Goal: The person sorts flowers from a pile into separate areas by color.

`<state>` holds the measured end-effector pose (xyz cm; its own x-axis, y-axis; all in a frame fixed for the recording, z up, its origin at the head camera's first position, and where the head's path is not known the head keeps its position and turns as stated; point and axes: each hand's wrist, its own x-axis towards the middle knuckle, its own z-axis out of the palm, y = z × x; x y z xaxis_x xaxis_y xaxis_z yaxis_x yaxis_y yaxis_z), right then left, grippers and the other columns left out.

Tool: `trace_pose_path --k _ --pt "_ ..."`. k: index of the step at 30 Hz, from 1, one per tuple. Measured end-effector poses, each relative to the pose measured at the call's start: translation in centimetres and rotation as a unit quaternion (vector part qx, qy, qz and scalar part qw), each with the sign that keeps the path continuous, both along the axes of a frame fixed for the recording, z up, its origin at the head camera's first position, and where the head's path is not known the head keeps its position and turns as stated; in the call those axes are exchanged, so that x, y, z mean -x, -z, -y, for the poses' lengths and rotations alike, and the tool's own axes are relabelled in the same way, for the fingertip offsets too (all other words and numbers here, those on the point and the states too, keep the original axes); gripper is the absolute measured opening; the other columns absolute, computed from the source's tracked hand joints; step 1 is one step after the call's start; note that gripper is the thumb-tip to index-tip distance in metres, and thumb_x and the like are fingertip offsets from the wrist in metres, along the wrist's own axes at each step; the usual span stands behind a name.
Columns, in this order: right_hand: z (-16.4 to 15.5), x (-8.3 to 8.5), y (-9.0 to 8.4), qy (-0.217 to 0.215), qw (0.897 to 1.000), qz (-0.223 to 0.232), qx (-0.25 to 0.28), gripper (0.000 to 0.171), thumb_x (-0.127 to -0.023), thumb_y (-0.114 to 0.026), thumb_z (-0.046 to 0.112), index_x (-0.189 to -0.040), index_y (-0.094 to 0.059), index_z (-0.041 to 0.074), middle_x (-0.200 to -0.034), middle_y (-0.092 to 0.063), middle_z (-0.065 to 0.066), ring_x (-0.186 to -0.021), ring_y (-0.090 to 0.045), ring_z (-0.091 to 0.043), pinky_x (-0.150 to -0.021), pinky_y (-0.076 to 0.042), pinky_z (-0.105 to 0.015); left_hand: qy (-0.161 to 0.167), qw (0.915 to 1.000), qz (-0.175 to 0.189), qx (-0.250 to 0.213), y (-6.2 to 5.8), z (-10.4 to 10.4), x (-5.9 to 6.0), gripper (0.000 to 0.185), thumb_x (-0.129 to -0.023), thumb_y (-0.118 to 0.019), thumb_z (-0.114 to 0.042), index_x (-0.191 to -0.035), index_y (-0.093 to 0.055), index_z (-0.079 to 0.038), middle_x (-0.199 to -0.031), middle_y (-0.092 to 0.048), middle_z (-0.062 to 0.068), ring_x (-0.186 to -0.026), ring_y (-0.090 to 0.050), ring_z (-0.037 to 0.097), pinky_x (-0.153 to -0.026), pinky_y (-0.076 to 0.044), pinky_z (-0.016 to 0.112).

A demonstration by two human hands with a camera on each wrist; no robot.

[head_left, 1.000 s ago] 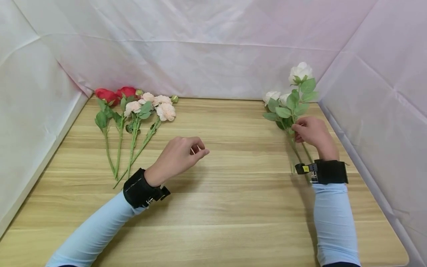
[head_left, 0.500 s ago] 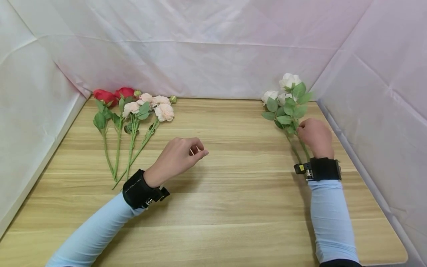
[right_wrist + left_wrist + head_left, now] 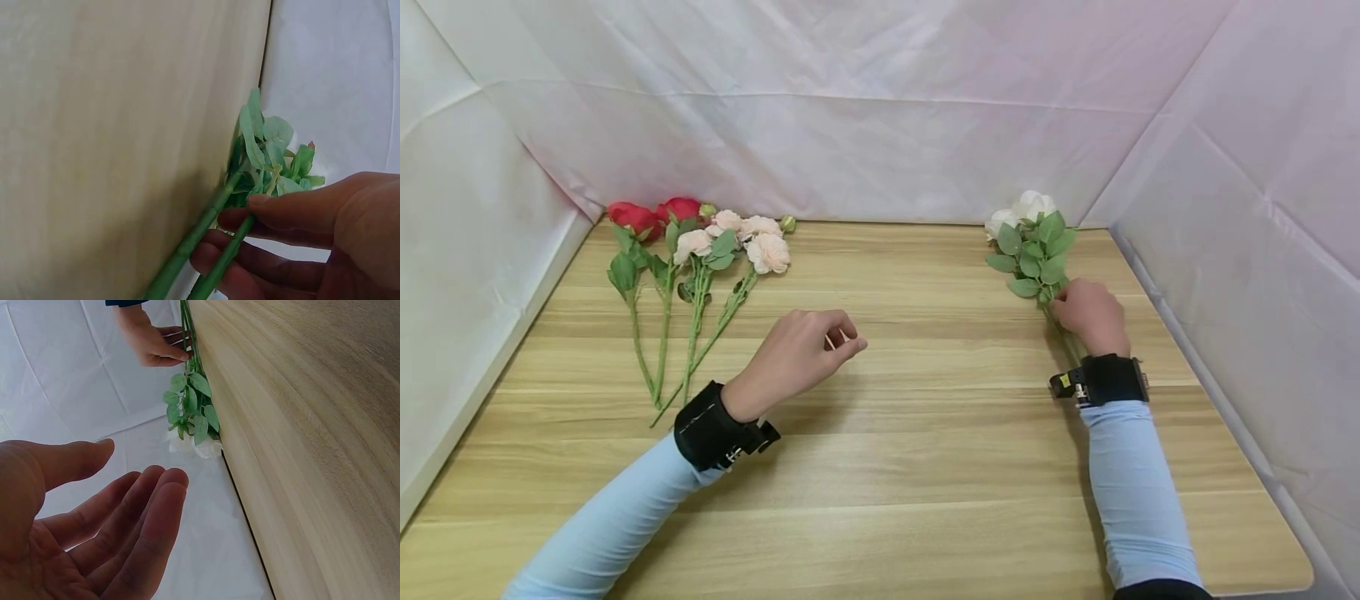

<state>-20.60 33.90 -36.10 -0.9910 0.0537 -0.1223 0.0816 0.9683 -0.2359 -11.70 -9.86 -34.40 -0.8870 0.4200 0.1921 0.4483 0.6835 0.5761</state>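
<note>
Two grips: right hand [image 3: 1088,315] grasping white roses [image 3: 1028,218] (stems); left hand [image 3: 801,354] relaxed, released

The head view looks forward and down from above the near edge of the worktop [image 3: 925,467], taking in both arms. The left wrist view sits close behind the left hand [image 3: 81,519], facing across the boards to the white roses [image 3: 190,415] and right hand [image 3: 153,340]. The right wrist view, very near, shows those same rose stems [image 3: 206,250], which the head view shares.
</note>
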Motion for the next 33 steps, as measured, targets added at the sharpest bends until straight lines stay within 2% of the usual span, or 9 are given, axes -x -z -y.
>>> trace_pose_path --k 6,15,17,20,23,33 --pt "-0.2 -0.1 -0.2 0.002 1.0 -0.01 0.027 0.038 -0.093 -0.061 0.024 -0.059 -0.049 0.014 -0.057 -0.047 0.0 -0.058 -0.05 -0.024 -0.05 -0.036 -0.034 0.0 1.0 0.001 0.001 -0.1 0.1 0.0 0.016 -0.097 -0.072 -0.031 -0.092 -0.076 -0.017 -0.076 -0.074 -0.004 -0.067 -0.067 0.007 -0.065 -0.052 0.029" --pt "0.1 -0.4 -0.9 0.018 0.999 -0.031 0.029 0.04 -0.093 -0.069 0.032 -0.061 -0.056 0.011 -0.058 -0.053 -0.001 -0.06 -0.053 -0.026 -0.052 -0.036 -0.035 0.004 1.0 0.002 0.002 0.2 0.1 0.1 0.016 -0.098 -0.072 -0.031 -0.093 -0.075 -0.017 -0.076 -0.073 -0.005 -0.067 -0.066 0.007 -0.064 -0.051 0.029" --pt "0.2 -0.5 -1.2 0.025 0.998 -0.045 0.027 0.035 -0.092 -0.069 0.031 -0.068 -0.063 0.007 -0.065 -0.061 -0.007 -0.065 -0.057 -0.029 -0.055 -0.038 -0.038 0.004 1.0 0.002 0.003 0.3 0.1 0.1 0.016 -0.098 -0.072 -0.031 -0.093 -0.076 -0.017 -0.076 -0.073 -0.005 -0.067 -0.066 0.007 -0.064 -0.051 0.029" --pt "0.7 -0.8 -2.0 0.027 0.996 -0.08 0.029 0.026 -0.092 -0.065 0.023 -0.085 -0.071 0.0 -0.085 -0.07 -0.019 -0.077 -0.063 -0.036 -0.061 -0.043 -0.043 0.002 1.0 0.002 0.006 0.4 0.1 0.1 0.016 -0.098 -0.072 -0.032 -0.093 -0.075 -0.017 -0.076 -0.073 -0.005 -0.067 -0.066 0.007 -0.064 -0.051 0.028" --pt "1.4 -1.1 -3.1 0.015 0.993 -0.114 0.036 0.028 -0.094 -0.058 0.018 -0.1 -0.073 -0.004 -0.102 -0.072 -0.027 -0.088 -0.065 -0.042 -0.07 -0.047 -0.049 0.002 1.0 0.002 0.009 0.4 0.0 0.2 0.017 -0.098 -0.072 -0.032 -0.093 -0.075 -0.016 -0.076 -0.073 -0.004 -0.067 -0.066 0.007 -0.064 -0.05 0.028" --pt "5.1 -2.8 -6.4 -0.044 0.976 -0.202 0.064 0.023 -0.098 -0.063 0.017 -0.1 -0.076 -0.001 -0.098 -0.075 -0.025 -0.088 -0.068 -0.041 -0.077 -0.048 -0.052 0.001 1.0 -0.004 0.007 0.4 0.1 0.2 0.017 -0.098 -0.071 -0.031 -0.093 -0.075 -0.016 -0.076 -0.073 -0.004 -0.067 -0.067 0.008 -0.064 -0.051 0.029"
